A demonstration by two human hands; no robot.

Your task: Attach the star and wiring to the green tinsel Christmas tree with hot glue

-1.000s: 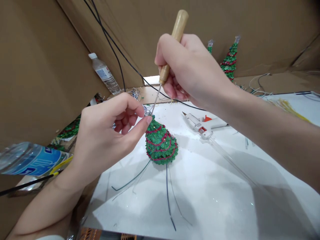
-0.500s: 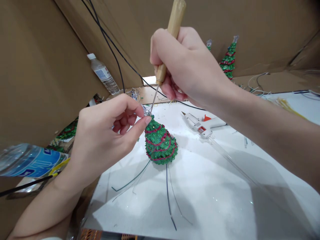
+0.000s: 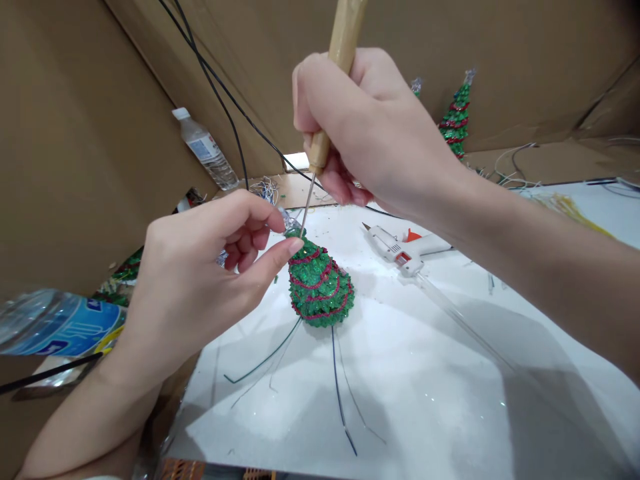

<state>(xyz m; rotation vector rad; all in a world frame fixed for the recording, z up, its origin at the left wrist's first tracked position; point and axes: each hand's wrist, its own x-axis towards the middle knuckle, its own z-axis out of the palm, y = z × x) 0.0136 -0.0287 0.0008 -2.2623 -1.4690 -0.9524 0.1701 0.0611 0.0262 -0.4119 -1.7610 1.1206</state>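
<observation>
Leftward a little has gone the right hand (image 3: 357,120), fingers wrapped round a wooden-handled awl (image 3: 320,152); left hand (image 3: 200,267), thumb and forefinger slightly parted, grip uncertain, beside the miniature Christmas tree's (image 3: 323,287) top. It's on the white tabletop (image 3: 280,433), hot-glue gun (image 3: 407,257) beyond.

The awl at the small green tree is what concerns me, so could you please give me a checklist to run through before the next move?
1. Awl gripped by its handle in the right hand: ok.
2. Left hand at the top of the tree: ok; how firmly it holds, cannot tell.
3. Left thumb well clear of the awl's shaft: not ok, it is right beside the lower end.
4. Awl's tip in sight: not ok, hidden.
5. Glue gun apart from the tree: ok.
6. Glue gun cool: cannot tell.
</observation>
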